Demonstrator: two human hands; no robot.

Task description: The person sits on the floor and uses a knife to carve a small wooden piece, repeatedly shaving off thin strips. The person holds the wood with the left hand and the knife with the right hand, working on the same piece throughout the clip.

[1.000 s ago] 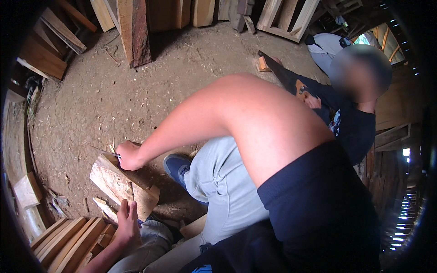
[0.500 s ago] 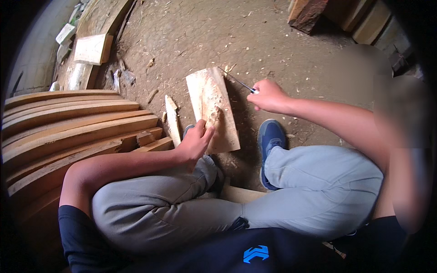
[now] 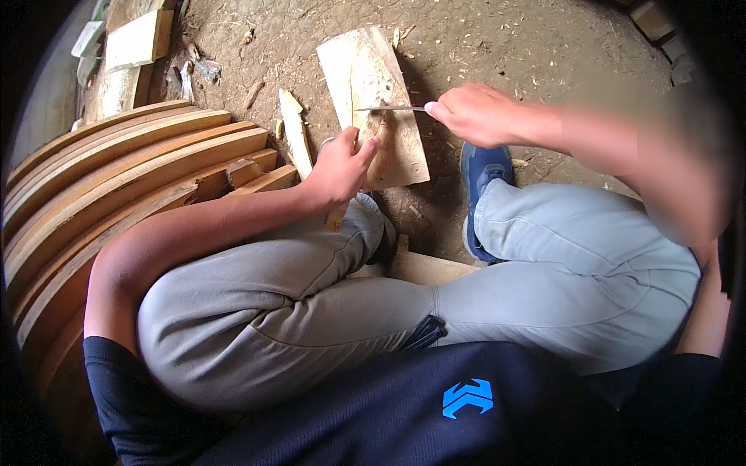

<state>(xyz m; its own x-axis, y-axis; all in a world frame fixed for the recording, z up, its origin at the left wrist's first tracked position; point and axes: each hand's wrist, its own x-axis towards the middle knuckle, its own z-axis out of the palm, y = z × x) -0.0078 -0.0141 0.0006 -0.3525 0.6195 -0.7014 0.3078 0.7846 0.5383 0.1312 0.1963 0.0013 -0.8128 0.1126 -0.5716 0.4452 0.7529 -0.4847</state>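
My left hand (image 3: 346,167) is closed around a rough piece of wood (image 3: 336,218), whose upper end sticks out beyond my fingers. Behind it a wide pale board (image 3: 342,66) lies tilted between my feet, with shavings on its face. In my right hand (image 3: 480,114) I grip a knife (image 3: 398,109) by its handle, which my fingers mostly cover. Its thin blade points left and lies across the top end of the wood piece; whether it is cutting in cannot be made out.
Long sawn planks (image 3: 140,179) are stacked at the left. A split sliver of wood (image 3: 294,128) lies beside the board. A short wooden block (image 3: 132,43) sits at the far left, and chips dot the dirt floor (image 3: 505,46). My blue shoe (image 3: 486,171) stands right of the board.
My right hand has swung the knife from the board's far right edge, pointing away, to across the wood piece. My left hand keeps its hold. The whole view has shifted, too.
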